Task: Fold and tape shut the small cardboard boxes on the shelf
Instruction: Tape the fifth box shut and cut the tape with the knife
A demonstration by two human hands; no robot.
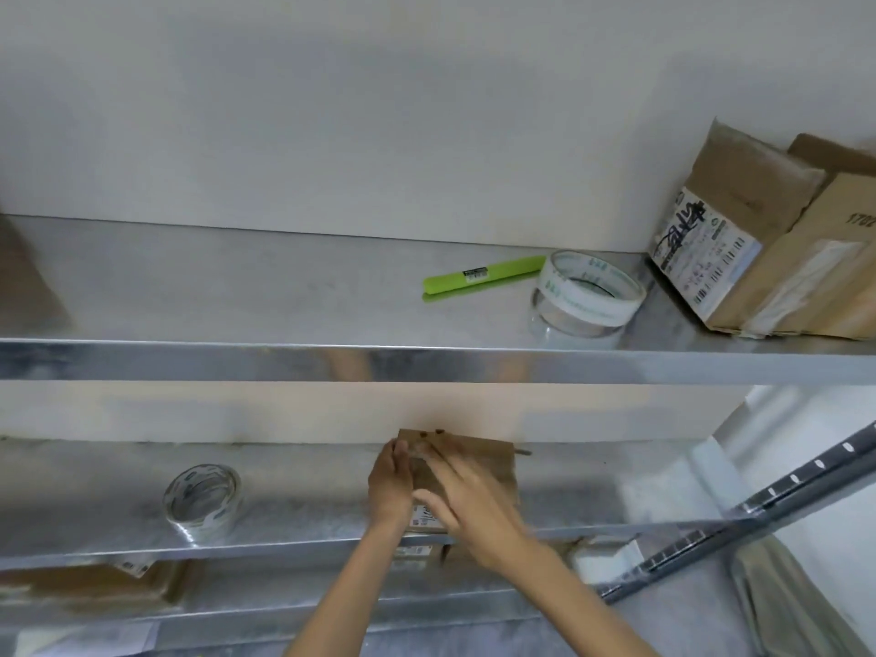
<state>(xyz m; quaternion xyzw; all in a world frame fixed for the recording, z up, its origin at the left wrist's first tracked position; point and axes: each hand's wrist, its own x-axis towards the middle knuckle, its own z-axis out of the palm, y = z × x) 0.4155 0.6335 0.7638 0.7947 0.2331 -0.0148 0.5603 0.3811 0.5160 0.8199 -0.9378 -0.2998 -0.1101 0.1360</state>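
Note:
A small brown cardboard box (495, 467) lies on the lower metal shelf (308, 523), against the back wall. My left hand (389, 488) rests against the box's left side, fingers pointing up along its edge. Across the top of the box, my right hand (467, 502) lies flat with straight fingers pressing down; motion blurs it. A roll of clear tape (202, 500) sits on the same shelf, well to the left of the box. A second tape roll (588, 291) sits on the upper shelf (237, 296), next to a green cutter (483, 276).
Two larger cardboard boxes (753, 244) with labels lean at the upper shelf's right end. Flat cardboard (95, 590) lies on the shelf below at the left. A perforated shelf upright (768, 500) runs diagonally at the right.

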